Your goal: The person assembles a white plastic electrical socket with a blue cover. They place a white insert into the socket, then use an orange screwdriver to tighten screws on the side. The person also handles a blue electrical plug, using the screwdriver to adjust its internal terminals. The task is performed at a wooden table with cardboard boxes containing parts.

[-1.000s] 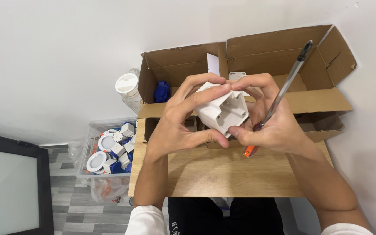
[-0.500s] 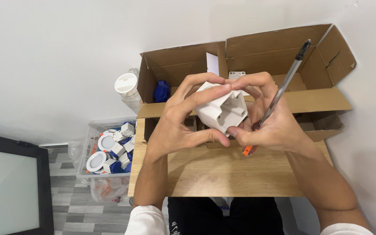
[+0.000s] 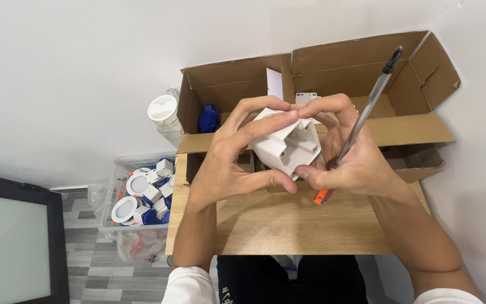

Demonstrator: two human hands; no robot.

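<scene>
From the head camera, the left hand (image 3: 229,163) and right hand (image 3: 350,160) both clasp a white plastic box (image 3: 287,145) above the wooden table (image 3: 288,225); the right also pinches a screwdriver (image 3: 361,121), not yet put to the box, so fastening looks undone

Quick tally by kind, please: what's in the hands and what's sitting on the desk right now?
White plastic housing, held by left hand and right hand: 1
Screwdriver, in the right hand: 1
Open cardboard boxes: 2
Blue part in the left box: 1
Total: 5
</scene>
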